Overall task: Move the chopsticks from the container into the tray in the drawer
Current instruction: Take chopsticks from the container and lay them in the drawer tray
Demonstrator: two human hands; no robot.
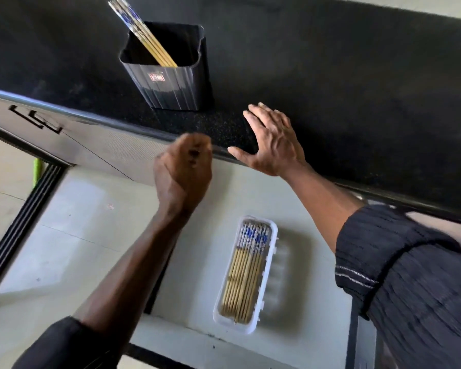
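Note:
A dark ribbed container point(171, 83) stands on the black counter and holds a few chopsticks point(144, 35) leaning to the upper left. Below, in the open drawer, a clear plastic tray point(270, 262) holds several chopsticks point(246, 272) with blue and white tops. My left hand point(184, 171) hovers blurred over the counter's front edge, fingers curled, with nothing visible in it. My right hand point(272, 142) rests flat on the counter edge with straight fingers, to the right of the container.
The black counter point(357, 89) fills the top of the view. The pale drawer floor point(77, 235) spreads left of the tray. A dark drawer rail point(19, 227) runs along the left side. Dark sleeves cover both forearms near the bottom.

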